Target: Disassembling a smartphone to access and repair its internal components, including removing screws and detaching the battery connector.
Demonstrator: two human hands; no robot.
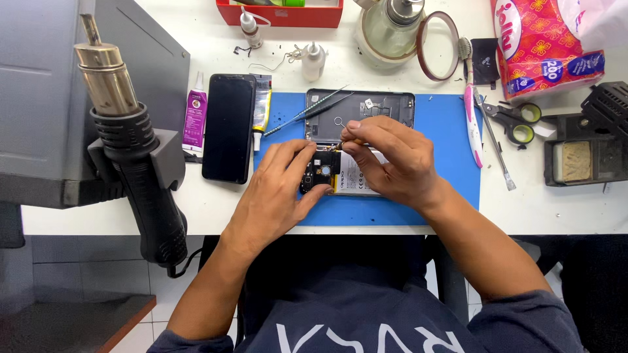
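Surface: white bench point(562, 216), blue mat point(451, 131) on it.
Phone: opened phone point(340, 175) on mat, long axis left-right, between both hands.
Left hand point(278, 189): grip pinching phone's left end.
Right hand point(392, 157): grip pressed on a thin tool point(345, 138), tip above phone.

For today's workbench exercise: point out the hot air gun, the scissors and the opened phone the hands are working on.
hot air gun point(140, 176), head view, on its black handle.
scissors point(517, 123), head view, on the green-lined handles.
opened phone point(320, 173), head view, on its exposed dark board.
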